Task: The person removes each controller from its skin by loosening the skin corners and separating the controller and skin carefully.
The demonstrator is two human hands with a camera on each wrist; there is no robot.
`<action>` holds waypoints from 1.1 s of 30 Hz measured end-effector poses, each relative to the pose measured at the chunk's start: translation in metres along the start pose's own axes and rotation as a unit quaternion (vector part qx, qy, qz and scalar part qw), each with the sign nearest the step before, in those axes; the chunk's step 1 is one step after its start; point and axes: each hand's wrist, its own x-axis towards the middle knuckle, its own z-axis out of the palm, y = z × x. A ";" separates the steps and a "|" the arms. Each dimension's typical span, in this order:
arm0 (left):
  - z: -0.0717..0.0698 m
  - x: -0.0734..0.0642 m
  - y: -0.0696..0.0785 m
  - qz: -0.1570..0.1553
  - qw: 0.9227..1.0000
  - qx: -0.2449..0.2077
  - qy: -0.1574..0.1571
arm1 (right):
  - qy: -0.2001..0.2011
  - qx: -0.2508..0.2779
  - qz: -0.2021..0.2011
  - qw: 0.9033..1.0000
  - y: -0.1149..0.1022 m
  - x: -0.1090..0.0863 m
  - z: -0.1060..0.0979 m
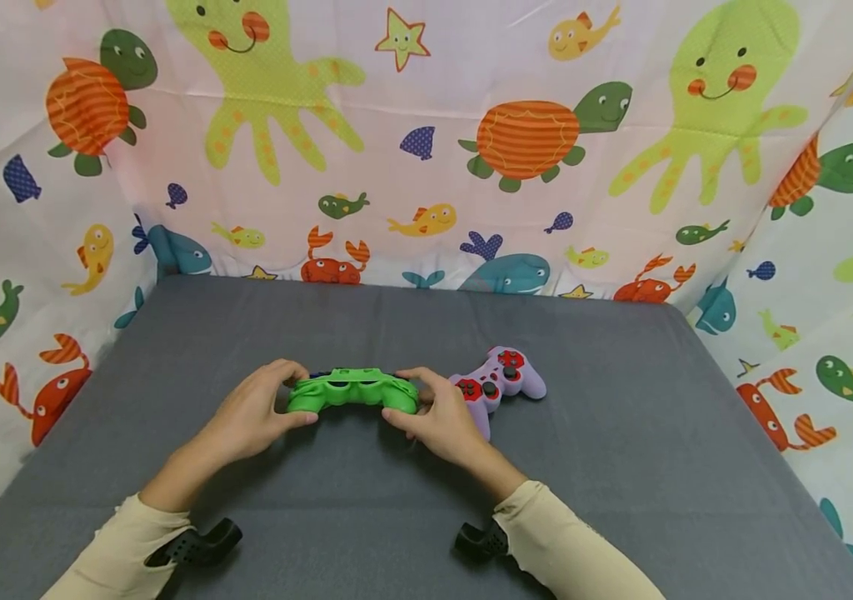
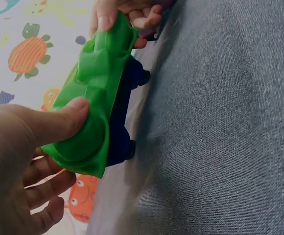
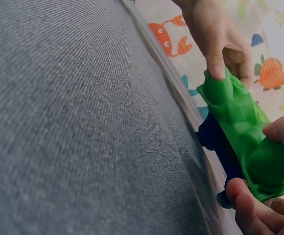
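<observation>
A green, soft-looking cover (image 1: pixel 352 390) sits over a dark blue game controller (image 2: pixel 118 122), whose thumbsticks point down toward the table in both wrist views. My left hand (image 1: pixel 252 414) grips its left end, thumb on the green side and fingers beyond. At the other end my right hand (image 1: pixel 443 417) pinches it between thumb and fingers. The controller appears held just above the cloth. Right beside my right hand lies a lilac game controller (image 1: pixel 499 383) with red button areas and black thumbsticks, face up, its near grip partly behind that hand.
Grey cloth (image 1: pixel 621 467) covers the table. Curtains printed with sea animals (image 1: pixel 426 125) stand behind it and along both sides. Black wrist mounts (image 1: pixel 205 543) protrude from the cream sleeves (image 1: pixel 572 546) over the near part of the table.
</observation>
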 end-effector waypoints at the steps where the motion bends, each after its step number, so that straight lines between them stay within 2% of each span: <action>1: 0.000 0.000 -0.001 0.000 1.000 -0.009 -0.007 | 0.000 0.004 -0.002 1.000 0.000 0.000 0.000; 5: -0.002 0.002 -0.006 -0.001 0.997 -0.053 -0.048 | -0.004 0.010 -0.006 1.000 0.000 0.002 -0.002; 8: -0.004 0.003 -0.008 -0.002 0.995 -0.078 -0.066 | -0.011 0.018 -0.002 1.000 0.000 0.003 -0.002; 14: -0.008 0.002 -0.005 -0.009 0.990 -0.112 -0.080 | -0.028 0.043 0.001 0.999 -0.001 0.003 -0.004; 22: -0.013 0.002 -0.004 -0.018 0.986 -0.136 -0.094 | -0.047 0.062 0.000 0.997 0.004 0.003 -0.005; 27: -0.012 0.003 -0.009 -0.017 0.986 -0.147 -0.079 | -0.047 0.075 0.002 0.996 0.003 0.002 -0.004; 33: -0.005 0.005 -0.010 -0.035 0.988 -0.145 -0.024 | -0.022 0.081 0.019 0.996 0.004 0.003 -0.002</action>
